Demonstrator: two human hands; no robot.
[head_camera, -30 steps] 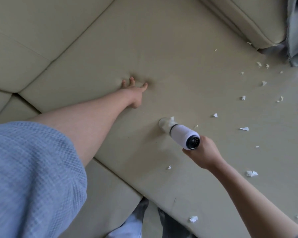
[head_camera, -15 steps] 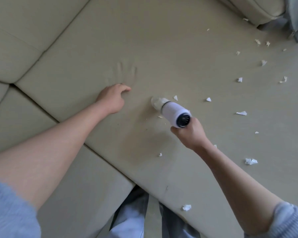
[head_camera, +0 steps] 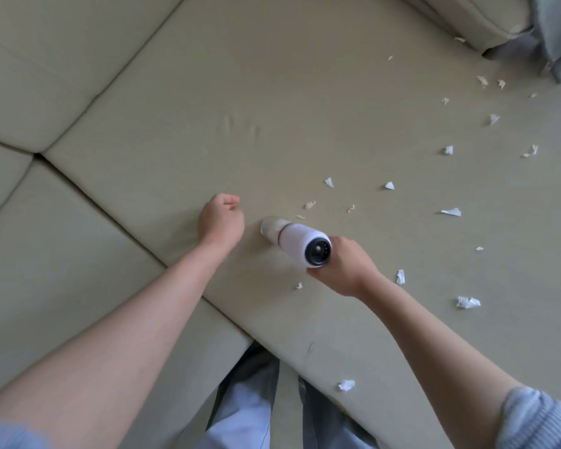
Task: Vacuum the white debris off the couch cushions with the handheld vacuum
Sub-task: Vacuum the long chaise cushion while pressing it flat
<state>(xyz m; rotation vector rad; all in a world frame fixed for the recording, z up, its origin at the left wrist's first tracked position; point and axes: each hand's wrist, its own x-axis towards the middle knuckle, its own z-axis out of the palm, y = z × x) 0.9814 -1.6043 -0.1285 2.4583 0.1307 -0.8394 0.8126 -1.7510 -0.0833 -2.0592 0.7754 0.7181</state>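
The left hand (head_camera: 221,222) is loosely curled, with nothing held, and is rested on the beige seat cushion (head_camera: 182,102). Just to its right, the white handheld vacuum (head_camera: 300,243) is gripped by the right hand (head_camera: 345,270), its clear nozzle laid against the cushion. White paper scraps (head_camera: 450,212) are scattered further right.

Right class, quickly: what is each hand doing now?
Left hand: loosely curled, holding nothing, resting on the cushion.
Right hand: gripping the vacuum.
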